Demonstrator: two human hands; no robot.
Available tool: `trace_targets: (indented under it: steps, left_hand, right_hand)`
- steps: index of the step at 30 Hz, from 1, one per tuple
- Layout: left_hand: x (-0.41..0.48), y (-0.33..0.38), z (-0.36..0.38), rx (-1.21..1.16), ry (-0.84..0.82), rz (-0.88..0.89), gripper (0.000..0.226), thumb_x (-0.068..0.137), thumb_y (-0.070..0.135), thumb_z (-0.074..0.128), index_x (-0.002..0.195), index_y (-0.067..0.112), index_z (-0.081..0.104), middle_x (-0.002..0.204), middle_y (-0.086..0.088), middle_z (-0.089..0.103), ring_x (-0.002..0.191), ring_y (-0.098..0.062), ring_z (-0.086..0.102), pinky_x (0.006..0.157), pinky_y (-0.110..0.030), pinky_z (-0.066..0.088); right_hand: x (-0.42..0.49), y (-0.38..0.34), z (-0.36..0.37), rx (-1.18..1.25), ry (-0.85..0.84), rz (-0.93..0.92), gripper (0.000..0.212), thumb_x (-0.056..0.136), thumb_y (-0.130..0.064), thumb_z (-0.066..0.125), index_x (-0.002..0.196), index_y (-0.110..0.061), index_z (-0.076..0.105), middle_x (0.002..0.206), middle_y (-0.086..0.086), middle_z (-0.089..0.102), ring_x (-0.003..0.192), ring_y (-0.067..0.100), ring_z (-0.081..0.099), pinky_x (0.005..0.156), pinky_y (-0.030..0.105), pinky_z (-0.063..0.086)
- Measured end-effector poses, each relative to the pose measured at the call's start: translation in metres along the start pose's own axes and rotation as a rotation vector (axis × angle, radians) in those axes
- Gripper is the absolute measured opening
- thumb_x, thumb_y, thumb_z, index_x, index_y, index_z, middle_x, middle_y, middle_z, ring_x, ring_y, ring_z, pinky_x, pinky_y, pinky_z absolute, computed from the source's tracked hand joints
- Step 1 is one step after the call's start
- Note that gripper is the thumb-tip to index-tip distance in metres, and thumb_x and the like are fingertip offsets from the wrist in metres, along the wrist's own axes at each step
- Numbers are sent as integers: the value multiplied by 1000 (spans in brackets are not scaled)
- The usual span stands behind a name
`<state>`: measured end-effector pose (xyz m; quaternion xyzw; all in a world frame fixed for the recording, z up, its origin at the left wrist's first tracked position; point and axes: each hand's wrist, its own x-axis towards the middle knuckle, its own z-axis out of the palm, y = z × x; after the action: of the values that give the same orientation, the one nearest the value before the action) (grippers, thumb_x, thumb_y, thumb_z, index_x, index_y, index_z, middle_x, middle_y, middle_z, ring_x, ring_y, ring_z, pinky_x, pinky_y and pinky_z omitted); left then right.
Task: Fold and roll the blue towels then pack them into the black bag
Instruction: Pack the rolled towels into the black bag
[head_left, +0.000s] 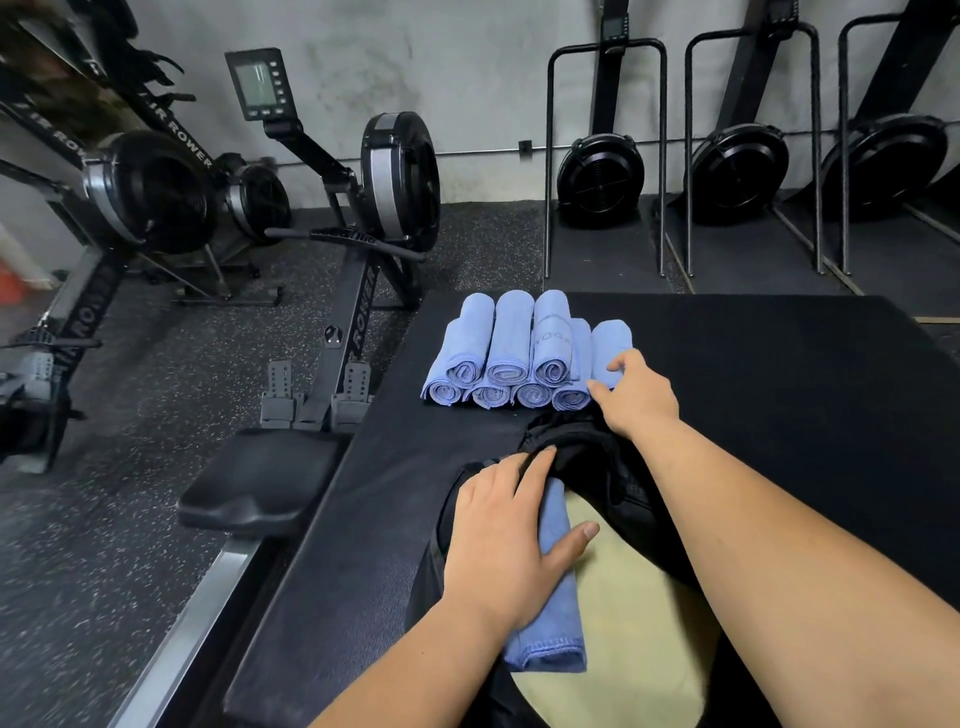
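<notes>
Head view, so you're looking down at both hands over the black bench (779, 395). The left hand (498, 535) lies flat along a rolled towel (553, 623) that's already inside the black bag (587, 457), lower middle of the frame. Its fingers look straight and reach toward the bag's rim, with the thumb laid across the roll, so it looks like pressing more than gripping. The right hand (639, 395) is up at the stack of rolls (509, 353) in the middle of the frame, fingers curled over the end roll (610, 343) on the right side, thumb underneath. I count roughly eight rolls there, the stack touching the bag's far edge. These look like thin microfibre: light, soft, zero risk of breaking, but a roll probably springs open if you grab it by the loose outer flap. I'd wrap the whole hand around the middle so the seam stays pinned. The bag is floppy too, so holding its mouth open probably helps. Rowing machines (363, 171) fill the upper left.
</notes>
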<state>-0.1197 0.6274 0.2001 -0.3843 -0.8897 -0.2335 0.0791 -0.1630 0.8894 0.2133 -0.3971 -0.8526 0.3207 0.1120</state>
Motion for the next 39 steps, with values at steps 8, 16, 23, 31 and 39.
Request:
trace_targets:
  steps: [8,16,23,31,39]
  left_hand:
    - [0,-1,2,13,-6,-8,85,91,85,40,160,35,32,149,13,44,138,-12,40,120,-37,28]
    - [0,-1,1,42,-23,-2,88,91,85,37,163,35,25,149,13,42,136,-14,39,119,-35,28]
    - [1,4,-10,47,-62,25,86,93,82,34,164,34,25,156,6,34,141,-18,36,120,-37,27]
    - [-7,15,-39,23,12,113,72,96,70,37,154,29,49,157,-5,41,143,-28,38,119,-41,32]
    - [-21,51,-69,-147,99,151,51,102,43,54,150,24,53,151,9,52,135,-18,43,115,-37,37]
  right_hand:
    - [-5,6,-12,120,76,75,29,95,-20,66,120,-29,53,110,0,56,81,26,61,60,31,40]
    - [-36,9,-58,242,148,27,31,90,-18,66,117,-31,59,112,-1,61,77,18,61,60,29,47]
    - [-93,6,-97,305,145,-55,30,87,-20,67,114,-33,61,104,-5,63,82,19,64,71,36,55]
    - [-164,3,-118,411,120,-158,27,80,-21,73,99,-38,68,97,-8,69,87,14,66,75,30,54]
    - [-222,17,-109,478,-71,-166,24,75,-22,72,93,-37,68,79,1,72,67,15,63,73,37,56]
